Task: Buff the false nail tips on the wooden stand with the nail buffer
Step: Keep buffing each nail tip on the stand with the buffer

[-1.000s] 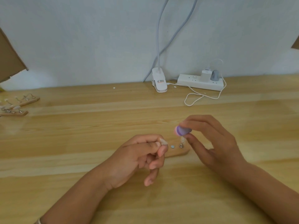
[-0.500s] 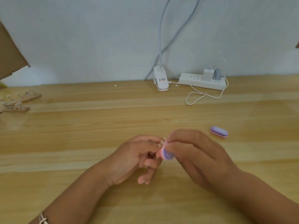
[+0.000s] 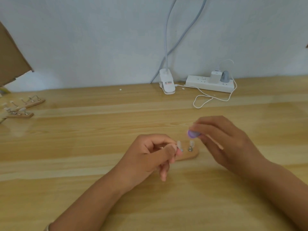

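**Buffer hangs just above the free tip, right hand nearer**

The right hand pinches the purple buffer between thumb and fingertips, with its rounded end pointing left. The hand is blurred, so the exact finger placement is unclear. Straight below the buffer, just apart from it, the free tip stands on a metal peg at the right end of the stand. Its long axis is close to upright. The next move is probably a short drop onto it, then strokes along that axis.

The left hand is curled and covers the stand's left part. Its thumb and forefinger pinch the base of the held tip, just left of the free one. I cannot tell whether that tip is lifted off the stand or only steadied on it.

The tight spot is the narrow gap between the two tips, where a wide stroke could hit the left fingertips. Elsewhere there is plenty of room. The stand sits mid-table, and the lamp clip, power strip and spare stands are well apart from it
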Tool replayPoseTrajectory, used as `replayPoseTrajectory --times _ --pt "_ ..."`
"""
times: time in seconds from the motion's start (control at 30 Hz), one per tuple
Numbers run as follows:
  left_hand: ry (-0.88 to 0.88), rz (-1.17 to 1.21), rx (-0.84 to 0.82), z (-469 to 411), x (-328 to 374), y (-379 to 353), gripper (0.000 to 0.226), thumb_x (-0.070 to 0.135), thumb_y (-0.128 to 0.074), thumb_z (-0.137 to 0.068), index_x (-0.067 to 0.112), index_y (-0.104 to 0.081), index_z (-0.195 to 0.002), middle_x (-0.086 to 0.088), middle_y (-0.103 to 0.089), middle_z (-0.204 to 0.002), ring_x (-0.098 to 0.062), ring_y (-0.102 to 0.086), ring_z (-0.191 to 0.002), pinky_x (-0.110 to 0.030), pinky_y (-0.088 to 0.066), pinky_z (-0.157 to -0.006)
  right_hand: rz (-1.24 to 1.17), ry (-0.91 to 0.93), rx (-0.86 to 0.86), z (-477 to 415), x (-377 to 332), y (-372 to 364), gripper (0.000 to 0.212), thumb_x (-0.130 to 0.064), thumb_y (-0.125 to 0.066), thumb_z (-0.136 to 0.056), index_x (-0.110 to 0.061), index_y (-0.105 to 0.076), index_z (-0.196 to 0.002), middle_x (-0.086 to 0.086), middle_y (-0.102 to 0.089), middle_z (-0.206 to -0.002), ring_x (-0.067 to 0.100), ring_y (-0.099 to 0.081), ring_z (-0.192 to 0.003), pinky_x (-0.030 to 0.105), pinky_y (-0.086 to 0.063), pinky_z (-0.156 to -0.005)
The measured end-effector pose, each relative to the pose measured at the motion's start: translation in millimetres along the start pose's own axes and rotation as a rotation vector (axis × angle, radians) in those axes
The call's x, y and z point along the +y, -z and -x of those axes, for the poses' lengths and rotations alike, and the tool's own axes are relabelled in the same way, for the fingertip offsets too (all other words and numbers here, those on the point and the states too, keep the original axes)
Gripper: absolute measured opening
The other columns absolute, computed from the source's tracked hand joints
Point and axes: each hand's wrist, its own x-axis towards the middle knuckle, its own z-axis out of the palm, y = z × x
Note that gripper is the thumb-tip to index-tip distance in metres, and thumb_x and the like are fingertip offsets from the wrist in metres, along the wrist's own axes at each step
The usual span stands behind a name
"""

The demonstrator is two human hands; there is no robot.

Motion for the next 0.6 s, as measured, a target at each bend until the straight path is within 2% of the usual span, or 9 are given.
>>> replayPoseTrajectory --times 0.07,0.1,0.2,0.27,0.33,0.37,0.4,0.5,0.6 --pt "-0.033 -0.053 0.061 0 -2 1 0.015 0.016 -0.062 -0.087 0.01 -0.073 -0.08 -0.016 -0.064 -0.072 -0.021 -0.052 -0.041 -0.026 -0.045 -0.044 -0.014 -0.094 0.047 -1 3 6 0.021 -0.003 -0.058 -0.095 -0.005 -0.07 -0.112 0.009 -0.066 -0.109 0.018 -0.063 -0.103 0.014 -0.044 -0.091" --pt "-0.045 -0.085 0.086 -1 -3 1 0.014 0.017 -0.063 -0.085 0.014 -0.075 -0.078 -0.02 -0.065 -0.074 -0.021 -0.052 -0.041 -0.024 -0.045 -0.044 -0.049 -0.114 0.065 -2 -1 6 0.022 -0.007 -0.057 -0.095 -0.007 -0.069 -0.114 0.008 -0.066 -0.11 0.014 -0.061 -0.105 0.009 -0.039 -0.093" --pt "-0.071 -0.133 0.126 0 -7 -2 0.01 0.024 -0.069 -0.083 0.018 -0.077 -0.083 -0.022 -0.064 -0.065 -0.018 -0.056 -0.042 -0.022 -0.045 -0.045 -0.1 0.024 0.048 -1 -26 -7 0.027 -0.002 -0.059 -0.095 -0.015 -0.063 -0.119 0.002 -0.064 -0.114 0.011 -0.06 -0.108 0.013 -0.039 -0.096" --pt "-0.105 -0.201 0.148 2 -8 -3 0.012 0.025 -0.07 -0.085 0.017 -0.077 -0.088 -0.005 -0.066 -0.062 -0.014 -0.059 -0.044 -0.025 -0.048 -0.044 -0.027 0.117 0.001 1 -28 -12 0.036 0.008 -0.062 -0.09 -0.015 -0.064 -0.117 0.004 -0.065 -0.111 0.016 -0.063 -0.102 0.019 -0.044 -0.09" --pt "-0.121 -0.283 0.186 3 -9 -2 0.01 0.015 -0.068 -0.089 0.017 -0.078 -0.088 0.003 -0.067 -0.068 -0.013 -0.061 -0.046 -0.027 -0.051 -0.043 0.021 0.043 0.002 1 -14 -9 0.041 0.016 -0.068 -0.083 -0.012 -0.071 -0.113 0.006 -0.067 -0.109 0.021 -0.066 -0.097 0.036 -0.055 -0.073" --pt "-0.121 -0.317 0.205 3 -10 -1 0.013 0.011 -0.067 -0.09 0.018 -0.078 -0.088 0.004 -0.068 -0.073 -0.014 -0.062 -0.047 -0.028 -0.052 -0.043 0.016 -0.006 0.017 1 -8 -6 0.039 0.017 -0.07 -0.082 -0.009 -0.073 -0.111 0.007 -0.067 -0.109 0.021 -0.067 -0.097 0.041 -0.056 -0.071" --pt "-0.123 -0.346 0.218 3 -10 -1 0.015 0.01 -0.067 -0.09 0.02 -0.078 -0.087 0.004 -0.069 -0.076 -0.015 -0.063 -0.048 -0.03 -0.053 -0.043 -0.006 -0.036 0.037 1 -6 -5 0.036 0.015 -0.071 -0.082 -0.006 -0.073 -0.111 0.007 -0.067 -0.109 0.021 -0.067 -0.098 0.041 -0.056 -0.075" --pt "-0.15 -0.385 0.21 3 -9 -3 0.015 0.016 -0.067 -0.09 0.026 -0.077 -0.088 0.007 -0.068 -0.076 -0.015 -0.064 -0.048 -0.033 -0.053 -0.041 -0.117 0.008 0.075 1 -18 -10 0.027 0.003 -0.064 -0.093 -0.009 -0.068 -0.117 0.006 -0.065 -0.112 0.017 -0.064 -0.106 0.025 -0.05 -0.091" --pt "-0.167 -0.371 0.192 4 -9 -4 0.012 0.023 -0.066 -0.09 0.03 -0.077 -0.092 0.007 -0.066 -0.075 -0.014 -0.063 -0.047 -0.029 -0.05 -0.039 -0.116 0.096 -0.002 1 -26 -18 0.024 0.005 -0.061 -0.092 -0.006 -0.071 -0.111 0.009 -0.066 -0.11 0.02 -0.062 -0.102 0.022 -0.045 -0.092"
